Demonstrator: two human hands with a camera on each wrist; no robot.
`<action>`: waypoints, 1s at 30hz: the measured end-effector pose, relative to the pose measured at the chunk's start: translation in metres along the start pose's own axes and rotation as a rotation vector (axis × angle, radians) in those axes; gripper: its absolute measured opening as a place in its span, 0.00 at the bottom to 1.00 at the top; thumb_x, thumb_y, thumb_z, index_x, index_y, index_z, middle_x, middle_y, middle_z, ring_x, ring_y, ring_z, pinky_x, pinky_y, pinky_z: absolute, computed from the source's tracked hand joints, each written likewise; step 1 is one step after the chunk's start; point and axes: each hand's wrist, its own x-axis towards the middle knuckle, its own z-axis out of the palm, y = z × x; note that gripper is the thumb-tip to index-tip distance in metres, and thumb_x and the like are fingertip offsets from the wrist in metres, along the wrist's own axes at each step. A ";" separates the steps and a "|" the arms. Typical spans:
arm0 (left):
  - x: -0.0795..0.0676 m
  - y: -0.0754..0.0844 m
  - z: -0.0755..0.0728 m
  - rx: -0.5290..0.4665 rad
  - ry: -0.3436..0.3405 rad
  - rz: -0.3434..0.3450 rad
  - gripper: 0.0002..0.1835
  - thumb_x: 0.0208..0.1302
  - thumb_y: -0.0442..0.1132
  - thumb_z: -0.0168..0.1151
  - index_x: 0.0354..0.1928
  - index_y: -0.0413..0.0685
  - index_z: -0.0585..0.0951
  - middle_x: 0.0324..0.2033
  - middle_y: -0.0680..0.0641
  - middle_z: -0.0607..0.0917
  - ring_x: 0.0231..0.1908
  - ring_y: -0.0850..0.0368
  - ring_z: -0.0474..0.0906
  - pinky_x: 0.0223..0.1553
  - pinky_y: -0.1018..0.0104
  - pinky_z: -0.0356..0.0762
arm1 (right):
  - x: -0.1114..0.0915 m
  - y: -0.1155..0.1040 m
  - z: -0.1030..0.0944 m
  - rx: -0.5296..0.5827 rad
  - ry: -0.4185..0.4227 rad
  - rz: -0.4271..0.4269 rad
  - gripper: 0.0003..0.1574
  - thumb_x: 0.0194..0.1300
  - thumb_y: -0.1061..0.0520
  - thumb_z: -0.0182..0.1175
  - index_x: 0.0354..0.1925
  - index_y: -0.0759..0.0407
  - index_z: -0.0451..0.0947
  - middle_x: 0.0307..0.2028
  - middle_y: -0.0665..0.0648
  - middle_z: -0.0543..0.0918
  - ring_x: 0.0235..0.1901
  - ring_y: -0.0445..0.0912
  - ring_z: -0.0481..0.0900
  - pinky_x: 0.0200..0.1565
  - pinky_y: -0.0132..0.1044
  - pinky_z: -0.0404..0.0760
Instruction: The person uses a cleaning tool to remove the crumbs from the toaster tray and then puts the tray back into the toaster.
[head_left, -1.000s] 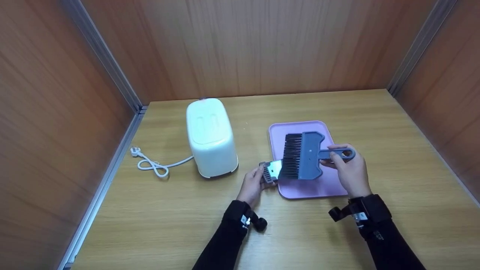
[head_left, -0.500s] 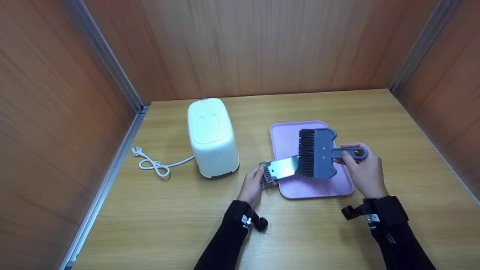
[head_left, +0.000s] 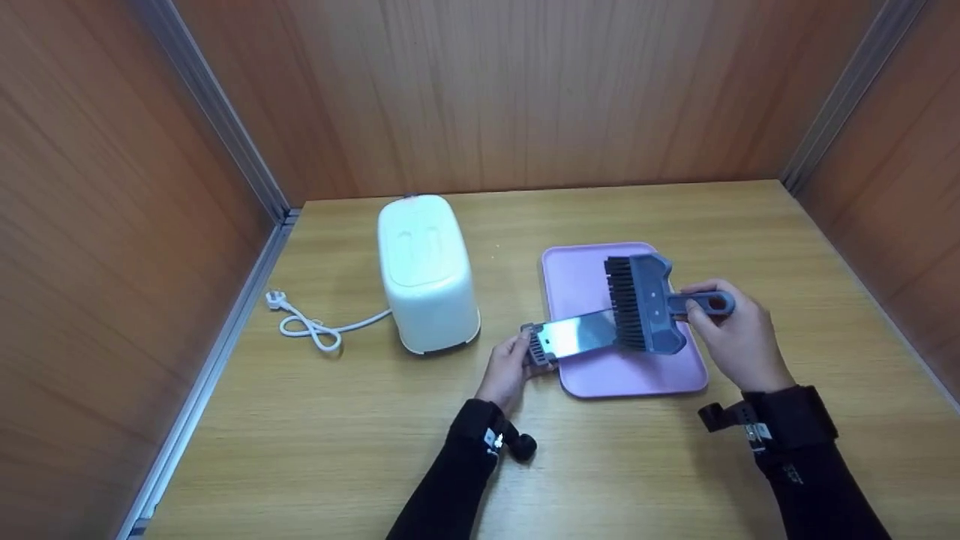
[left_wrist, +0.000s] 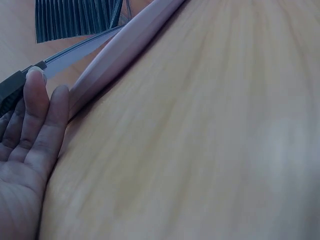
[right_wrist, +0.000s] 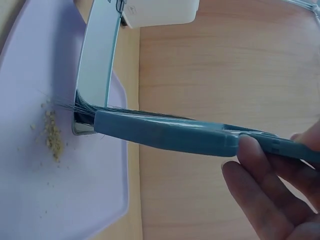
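My left hand (head_left: 504,373) grips the grey slotted end of a narrow shiny metal crumb tray (head_left: 576,335), tilted over a purple tray (head_left: 574,271). In my right hand (head_left: 739,341) is the handle of a wide blue brush (head_left: 657,311). Its dark bristles (right_wrist: 86,106) touch the crumb tray's far end in the right wrist view and hide part of it. Just beyond that end, a small heap of yellowish crumbs (right_wrist: 53,137) lies on the purple tray. The left wrist view catches the left fingers (left_wrist: 37,97) near the purple tray's rim.
A white box-shaped appliance (head_left: 425,262), apparently a toaster with its lid on, stands left of the hands. Its white cord (head_left: 322,337) lies looped on the wooden table (head_left: 360,442), ending in a plug (head_left: 275,300). Wood panels (head_left: 517,90) enclose the back and sides.
The right hand has drawn the brush rightward along the crumb tray to its far end, baring more metal, and the brush has tilted slightly. My left hand has stayed almost still.
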 end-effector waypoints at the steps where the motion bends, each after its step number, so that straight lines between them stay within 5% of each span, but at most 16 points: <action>1: 0.000 0.000 0.000 -0.001 -0.001 -0.003 0.23 0.88 0.39 0.42 0.69 0.24 0.72 0.58 0.32 0.86 0.48 0.54 0.87 0.50 0.61 0.88 | 0.000 0.000 -0.001 -0.006 -0.002 -0.004 0.12 0.77 0.66 0.60 0.55 0.69 0.81 0.50 0.69 0.88 0.40 0.32 0.87 0.43 0.18 0.82; 15: 0.002 -0.001 0.000 0.007 -0.028 0.010 0.25 0.89 0.40 0.41 0.71 0.24 0.70 0.60 0.31 0.84 0.51 0.53 0.87 0.51 0.60 0.88 | -0.004 -0.003 -0.006 -0.060 0.026 -0.146 0.10 0.72 0.72 0.62 0.50 0.69 0.84 0.46 0.65 0.89 0.40 0.29 0.83 0.42 0.16 0.79; 30: 0.002 -0.002 -0.001 0.004 -0.005 0.007 0.24 0.89 0.39 0.42 0.70 0.25 0.72 0.58 0.32 0.85 0.52 0.50 0.87 0.52 0.58 0.88 | -0.005 -0.003 -0.009 -0.065 0.090 -0.149 0.09 0.73 0.71 0.63 0.50 0.70 0.84 0.46 0.66 0.87 0.40 0.26 0.82 0.42 0.15 0.79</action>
